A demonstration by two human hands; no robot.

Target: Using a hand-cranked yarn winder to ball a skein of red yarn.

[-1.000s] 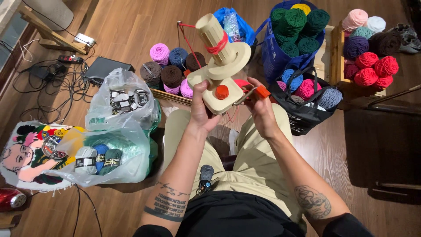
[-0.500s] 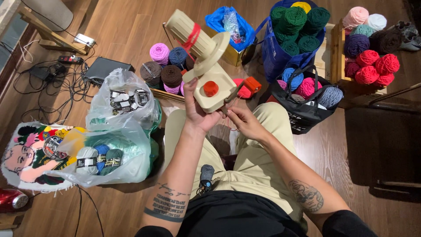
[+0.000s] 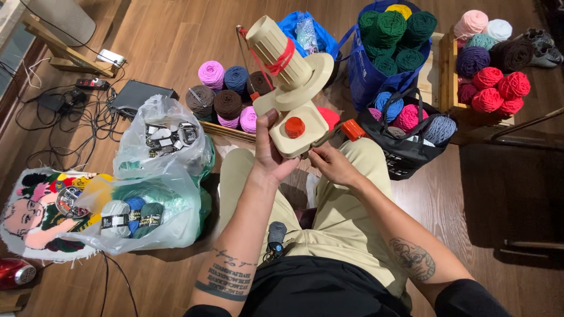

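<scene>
I hold a beige hand-crank yarn winder [image 3: 292,88] up over my lap. My left hand [image 3: 271,154] grips its base from below. A few turns of red yarn [image 3: 276,58] wrap its ribbed cone. An orange knob sits on the base. My right hand [image 3: 332,165] touches the underside of the base beside the metal crank arm, whose orange handle [image 3: 353,130] sticks out to the right. A thin red strand runs from the wire yarn guide to the cone.
Boxes and bags of yarn balls ring my knees: a wooden tray [image 3: 226,100], a blue bag of green yarn [image 3: 390,44], a black bag [image 3: 408,132], a crate of red yarn [image 3: 490,76]. Plastic bags [image 3: 158,182], a tufted rug [image 3: 35,214] and cables [image 3: 64,111] lie at the left.
The winder swung left and then back to the right, its cone tilting. My right hand left the orange crank handle and dropped under the base.
</scene>
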